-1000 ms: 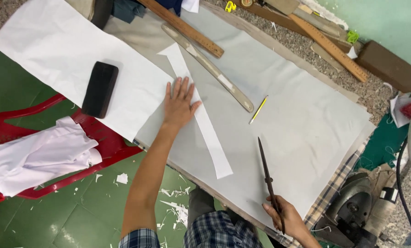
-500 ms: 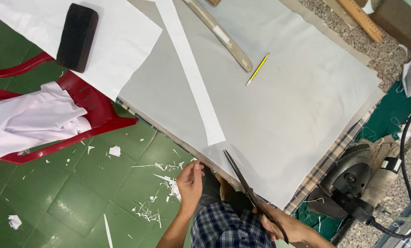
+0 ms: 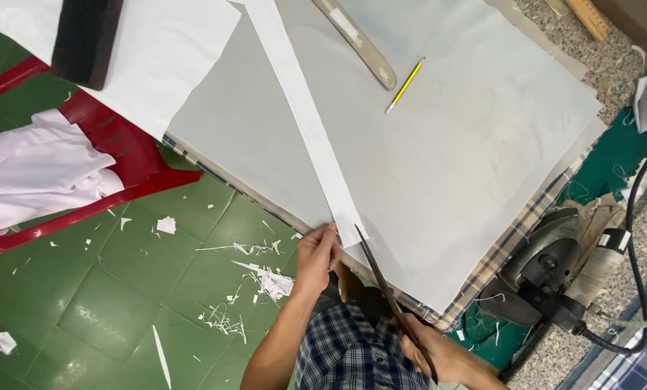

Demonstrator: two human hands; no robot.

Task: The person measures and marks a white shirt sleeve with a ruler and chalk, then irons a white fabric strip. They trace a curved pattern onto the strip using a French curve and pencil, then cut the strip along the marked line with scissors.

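Note:
A long white strip [image 3: 305, 119] lies on a grey cloth [image 3: 446, 152] spread over the table. My left hand [image 3: 315, 256] pinches the cloth's near edge just left of the strip's lower end. My right hand [image 3: 439, 354] grips the handles of long dark scissors [image 3: 388, 296]. Their blades point up at the strip's lower end, right at the cloth's edge.
A yellow pencil [image 3: 405, 85] and a long curved ruler [image 3: 358, 43] lie on the cloth. White fabric [image 3: 157, 50] with a black block [image 3: 85, 36] lies at upper left. A red plastic chair [image 3: 114, 159] holds white cloth [image 3: 42, 173]. An electric cutting machine [image 3: 547, 274] stands at right. Scraps litter the green floor.
My left hand left the strip, dropped to the table's near edge and now pinches the cloth there. The scissors swung up to the strip's lower end. My view shifted down.

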